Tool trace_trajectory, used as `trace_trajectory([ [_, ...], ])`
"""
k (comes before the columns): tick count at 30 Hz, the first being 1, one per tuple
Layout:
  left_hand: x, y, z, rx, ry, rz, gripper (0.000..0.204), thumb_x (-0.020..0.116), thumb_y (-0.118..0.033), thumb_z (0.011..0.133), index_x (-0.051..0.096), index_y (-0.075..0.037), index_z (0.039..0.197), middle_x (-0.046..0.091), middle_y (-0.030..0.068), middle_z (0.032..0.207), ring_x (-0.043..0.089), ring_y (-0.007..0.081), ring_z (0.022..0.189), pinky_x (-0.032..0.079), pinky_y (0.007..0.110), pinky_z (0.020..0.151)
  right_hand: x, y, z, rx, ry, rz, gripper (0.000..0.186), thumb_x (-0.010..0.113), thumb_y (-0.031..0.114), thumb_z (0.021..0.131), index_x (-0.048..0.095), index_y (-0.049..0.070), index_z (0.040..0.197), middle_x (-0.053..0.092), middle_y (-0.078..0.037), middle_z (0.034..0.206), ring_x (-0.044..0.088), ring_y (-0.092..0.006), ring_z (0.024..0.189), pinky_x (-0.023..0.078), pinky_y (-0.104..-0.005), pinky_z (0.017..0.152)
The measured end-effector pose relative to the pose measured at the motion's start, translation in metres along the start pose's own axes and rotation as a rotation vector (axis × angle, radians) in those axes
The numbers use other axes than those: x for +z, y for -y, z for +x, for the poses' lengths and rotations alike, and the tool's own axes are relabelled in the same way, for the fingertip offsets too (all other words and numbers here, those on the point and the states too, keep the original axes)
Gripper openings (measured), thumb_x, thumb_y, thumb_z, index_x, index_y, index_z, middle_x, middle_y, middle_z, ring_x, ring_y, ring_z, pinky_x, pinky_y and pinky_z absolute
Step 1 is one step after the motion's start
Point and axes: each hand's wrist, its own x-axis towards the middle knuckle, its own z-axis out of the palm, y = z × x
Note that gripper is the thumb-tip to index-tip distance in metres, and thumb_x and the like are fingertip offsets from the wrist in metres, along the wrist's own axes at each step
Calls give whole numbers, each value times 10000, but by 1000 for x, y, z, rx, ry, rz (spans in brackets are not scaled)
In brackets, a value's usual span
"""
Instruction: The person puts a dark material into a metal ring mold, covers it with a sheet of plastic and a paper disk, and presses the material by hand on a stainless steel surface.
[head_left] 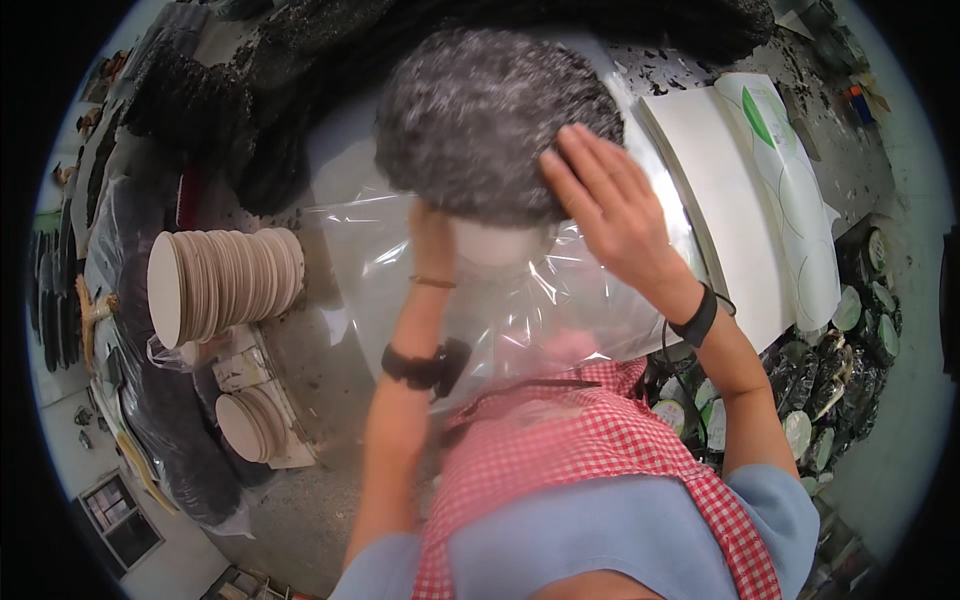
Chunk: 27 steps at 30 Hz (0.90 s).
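Note:
A round, shaggy, black-grey disc (490,120), which looks like dried seaweed, fills the upper middle and is smeared by motion. Under its near edge shows a pale round piece (495,240). My left hand (433,240) reaches to the disc's near left edge; it is blurred and its fingers are hidden beneath. Stretched fingers of my right hand (610,200) lie flat on the disc's right side. Clear plastic film (470,310), with shiny creases, spreads below the disc and in front of me.
Pale round boards (225,285) form a stack on its side at left, with a smaller stack (250,425) nearer. White sheets (715,190) and a white plastic bag (785,180) lie at right. Several dark wrapped packs (825,400) crowd lower right. Dark shaggy material (330,60) heaps behind.

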Motion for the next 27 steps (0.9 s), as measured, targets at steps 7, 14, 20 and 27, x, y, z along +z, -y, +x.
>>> trace_trajectory([
  [7, -30, -20, -22, 224, -417, -211, 87, 627, -62, 868, 661, -25, 939, 638, 91, 1078, 593, 251, 1020, 451, 341, 922, 31, 43, -51, -191, 483, 85, 324, 576, 83, 785, 629, -27, 1085, 591, -162, 1214, 559, -282, 1145, 478, -385, 910],
  [14, 6, -10, -8, 397, -181, -110, 122, 679, -51, 750, 680, -49, 872, 639, 73, 992, 590, 279, 1003, 435, 426, 968, 92, 2, -5, -28, 305, 406, 139, 586, 117, 766, 632, 54, 881, 584, -49, 943, 579, -213, 937, 477, -325, 813],
  [20, 17, -9, -11, 357, -33, 144, 165, 652, -77, 770, 645, -49, 933, 622, 66, 1004, 544, 254, 1100, 330, 463, 1090, 124, 7, -14, -62, 366, 310, 138, 578, 111, 751, 603, 58, 876, 565, -29, 946, 559, -179, 950, 468, -293, 828],
  [27, 13, -23, -6, 300, 51, 190, 424, 660, -274, 824, 575, -105, 1204, 435, 138, 1338, 335, 328, 1324, 185, 553, 1127, 124, 1, -17, 126, 250, 523, 249, 570, 73, 781, 593, 29, 1025, 571, -87, 1114, 543, -262, 1063, 480, -338, 881],
])
